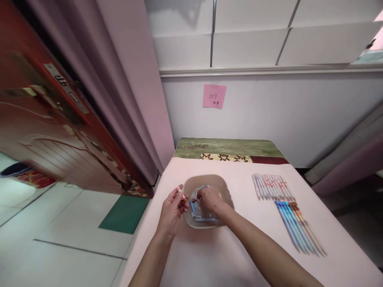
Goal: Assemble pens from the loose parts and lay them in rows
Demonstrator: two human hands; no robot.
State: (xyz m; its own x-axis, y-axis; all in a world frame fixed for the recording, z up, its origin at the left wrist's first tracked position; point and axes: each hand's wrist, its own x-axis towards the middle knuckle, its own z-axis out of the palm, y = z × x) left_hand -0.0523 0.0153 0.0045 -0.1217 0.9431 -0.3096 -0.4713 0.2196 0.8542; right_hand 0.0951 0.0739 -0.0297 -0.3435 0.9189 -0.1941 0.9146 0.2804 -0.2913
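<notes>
My left hand (174, 207) is closed by the bowl's left rim. Pinched between its thumb and fingers is a small, pale orange-and-white pen part (181, 193). My right hand (209, 198) reaches down into a translucent, squarish plastic bowl (206, 180), fingers drawn together. Whatever is under its fingertips is hidden. Around that hand in the bowl lie blue pen parts (205, 220), small clear pieces and a brown piece.
At the right of the pink-covered table (191, 259) lies a row of clear-barrelled pens (273, 187). Nearer me are several blue and brown pens (299, 229) side by side. A wall with a pink note (214, 96) stands behind; a red door (74, 119) is at left.
</notes>
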